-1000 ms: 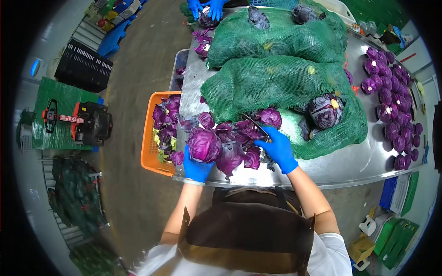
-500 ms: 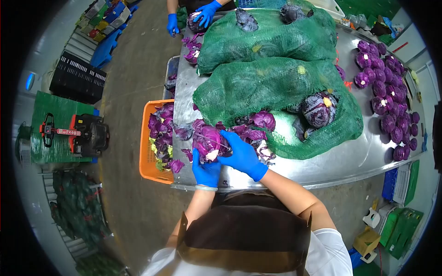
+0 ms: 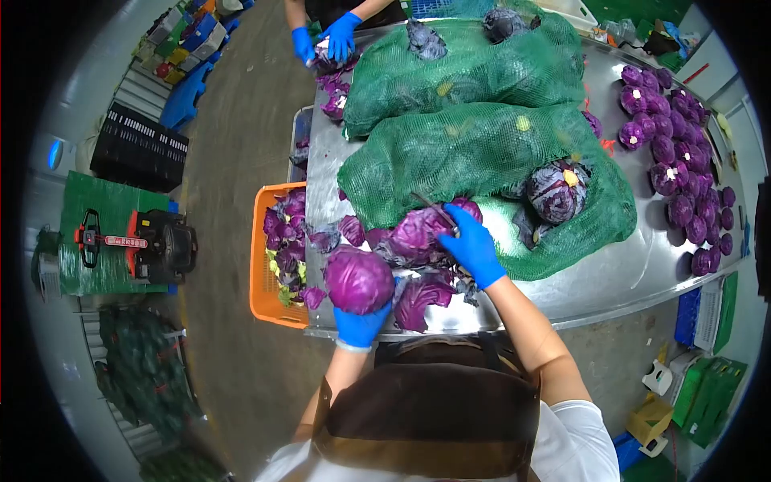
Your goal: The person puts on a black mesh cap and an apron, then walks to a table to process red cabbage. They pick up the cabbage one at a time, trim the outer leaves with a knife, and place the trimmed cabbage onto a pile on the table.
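Note:
A smooth purple cabbage [image 3: 359, 279] rests in my left hand [image 3: 361, 326], whose gloved fingers hold it from below at the table's near edge. My right hand [image 3: 475, 247], also in a blue glove, is closed round a thin knife [image 3: 434, 209] that points up and to the left over loose leaves. Torn purple leaves [image 3: 423, 299] lie between my hands. Just beyond them is a green mesh bag [image 3: 450, 153] of cabbages, with a dark untrimmed cabbage [image 3: 557, 191] at its open right end.
An orange crate [image 3: 259, 277] of leaves stands left of the metal table [image 3: 578, 293]. Across it, a co-worker's gloved hands [image 3: 340, 36] touch a cabbage beside another mesh bag [image 3: 474, 72]. Many peeled cabbages [image 3: 679, 173] cover the right side.
Outer leaves are off the cabbage in my left hand, and more lie on the table. My right hand has moved away from it, up and right. The co-worker's hands have shifted.

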Demonstrator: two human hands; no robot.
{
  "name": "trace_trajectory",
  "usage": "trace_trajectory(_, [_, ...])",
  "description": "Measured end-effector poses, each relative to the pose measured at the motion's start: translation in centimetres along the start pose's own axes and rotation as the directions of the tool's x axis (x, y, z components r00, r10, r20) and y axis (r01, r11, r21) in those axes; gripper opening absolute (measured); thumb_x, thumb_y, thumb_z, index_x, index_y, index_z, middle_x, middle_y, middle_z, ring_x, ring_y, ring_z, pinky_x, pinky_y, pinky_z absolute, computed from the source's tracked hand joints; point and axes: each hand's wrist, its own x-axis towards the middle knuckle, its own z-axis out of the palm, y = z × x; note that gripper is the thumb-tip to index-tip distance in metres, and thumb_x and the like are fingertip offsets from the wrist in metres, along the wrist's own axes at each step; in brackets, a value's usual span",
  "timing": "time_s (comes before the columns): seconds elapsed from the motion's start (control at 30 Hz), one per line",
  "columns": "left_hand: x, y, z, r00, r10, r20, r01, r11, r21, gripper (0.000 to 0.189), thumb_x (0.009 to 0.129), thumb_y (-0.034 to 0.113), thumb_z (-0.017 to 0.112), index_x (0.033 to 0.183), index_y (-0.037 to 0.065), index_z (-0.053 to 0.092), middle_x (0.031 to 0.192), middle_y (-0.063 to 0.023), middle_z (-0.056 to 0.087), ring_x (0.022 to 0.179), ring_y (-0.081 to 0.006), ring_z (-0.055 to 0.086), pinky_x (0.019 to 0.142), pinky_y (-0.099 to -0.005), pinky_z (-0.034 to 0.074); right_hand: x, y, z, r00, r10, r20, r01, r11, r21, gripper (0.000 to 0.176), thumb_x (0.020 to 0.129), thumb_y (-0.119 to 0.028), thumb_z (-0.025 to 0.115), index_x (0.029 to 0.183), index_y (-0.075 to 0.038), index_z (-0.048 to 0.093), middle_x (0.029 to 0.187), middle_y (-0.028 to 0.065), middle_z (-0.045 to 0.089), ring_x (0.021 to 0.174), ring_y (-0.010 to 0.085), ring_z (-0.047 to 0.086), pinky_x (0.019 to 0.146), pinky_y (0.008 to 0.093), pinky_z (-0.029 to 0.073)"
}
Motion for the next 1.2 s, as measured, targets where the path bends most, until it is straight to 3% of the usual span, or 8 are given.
trace_trajectory(0.1, [-0.6, 0.9, -0.3, 0.928, -0.336, 0.162, 0.294, 0.392, -0.872, 0.053, 0.104, 0.045, 0.037, 0.144, 0.011, 0.04, 0.14, -0.0186, 0.05, 0.131, -0.0348, 0.049, 0.111, -0.0541, 0.04, -2.8, -4.4, 0.3, 0.967, -0.16, 0.2, 0.114, 0.968, 0.223, 0.072, 0.077, -0.032, 0.082, 0.139, -0.009, 0.053, 0.137, 0.0169, 0.058, 0.124, 0.0293, 0.058, 0.103, 0.0398, 0.047])
trace_trajectory(0.3, [-0.3, 0.4, 0.8, 0.959, -0.212, 0.19, 0.272, 0.481, -0.834, 0.056, 0.105, 0.045, 0.034, 0.146, 0.007, 0.038, 0.145, -0.0209, 0.045, 0.134, -0.0355, 0.046, 0.112, -0.0551, 0.039, -4.6, -7.4, 0.9, 0.872, -0.196, 0.448, -0.081, 0.846, 0.527, 0.094, 0.072, -0.024, 0.089, 0.151, -0.009, 0.039, 0.145, 0.0148, 0.052, 0.131, 0.0238, 0.052, 0.109, 0.0379, 0.043])
trace_trajectory(0.5, [0.3, 2.4, 6.3, 0.822, -0.397, 0.408, 0.481, 0.868, -0.124, 0.052, 0.104, 0.036, 0.044, 0.147, 0.006, 0.042, 0.147, -0.014, 0.046, 0.13, -0.0326, 0.052, 0.111, -0.0467, 0.041, -8.7, 1.4, -6.4, 0.826, 0.078, 0.558, -0.533, 0.426, 0.731, 0.069, 0.085, -0.018, 0.068, 0.146, 0.0, 0.041, 0.131, 0.0147, 0.061, 0.119, 0.0205, 0.06, 0.102, 0.0371, 0.049])
trace_trajectory(0.57, [0.5, -0.1, 7.7, 0.873, -0.13, 0.471, -0.021, 0.953, 0.302, 0.054, 0.093, 0.033, 0.06, 0.141, 0.008, 0.05, 0.144, -0.0128, 0.049, 0.133, -0.0332, 0.047, 0.113, -0.0466, 0.036, -13.5, 4.6, -8.3, 0.89, 0.238, 0.389, -0.434, 0.182, 0.882, 0.062, 0.087, -0.022, 0.058, 0.144, 0.001, 0.044, 0.131, 0.0161, 0.06, 0.12, 0.0249, 0.06, 0.102, 0.0405, 0.049])
trace_trajectory(0.67, [1.2, -2.6, 10.4, 0.734, 0.141, 0.664, -0.671, 0.298, 0.679, 0.067, 0.076, 0.039, 0.076, 0.137, 0.017, 0.057, 0.146, -0.0124, 0.046, 0.143, -0.0408, 0.03, 0.117, -0.0601, 0.02, -20.5, 9.0, -11.9, 0.82, 0.554, 0.143, -0.186, 0.021, 0.982, 0.062, 0.089, -0.037, 0.05, 0.139, -0.001, 0.047, 0.13, 0.0173, 0.059, 0.114, 0.0321, 0.062, 0.099, 0.0482, 0.051])
trace_trajectory(0.87, [4.2, -9.7, 7.2, 0.818, -0.027, 0.575, -0.575, 0.005, 0.818, 0.063, 0.077, 0.046, 0.069, 0.132, 0.017, 0.061, 0.152, -0.0113, 0.041, 0.145, -0.0486, 0.023, 0.113, -0.0731, 0.012, -29.8, 21.6, -20.9, 0.669, 0.672, -0.318, 0.133, 0.313, 0.94, 0.047, 0.094, -0.047, 0.045, 0.125, -0.015, 0.06, 0.103, 0.001, 0.07, 0.069, 0.015, 0.061, 0.047, 0.0228, 0.035])
trace_trajectory(1.13, [4.7, -9.7, -8.4, 0.886, 0.095, 0.454, -0.453, -0.031, 0.891, 0.053, 0.078, 0.054, 0.066, 0.121, 0.023, 0.068, 0.142, -0.0159, 0.05, 0.136, -0.0538, 0.032, 0.111, -0.0716, 0.018, -21.9, 26.4, -31.8, 0.112, 0.857, -0.504, 0.406, 0.423, 0.81, 0.058, 0.097, -0.044, 0.043, 0.143, -0.009, 0.048, 0.141, 0.0091, 0.056, 0.127, 0.0253, 0.054, 0.109, 0.0379, 0.039])
trace_trajectory(1.2, [5.4, -9.4, -11.3, 0.904, 0.097, 0.417, -0.41, -0.08, 0.908, 0.054, 0.075, 0.051, 0.069, 0.12, 0.02, 0.069, 0.142, -0.018, 0.048, 0.136, -0.0528, 0.03, 0.111, -0.07, 0.019, -21.7, 33.0, -35.3, 0.36, 0.676, -0.644, 0.282, 0.579, 0.765, 0.045, 0.092, -0.029, 0.055, 0.13, -0.006, 0.06, 0.122, 0.0064, 0.062, 0.108, 0.0221, 0.059, 0.091, 0.0347, 0.047])
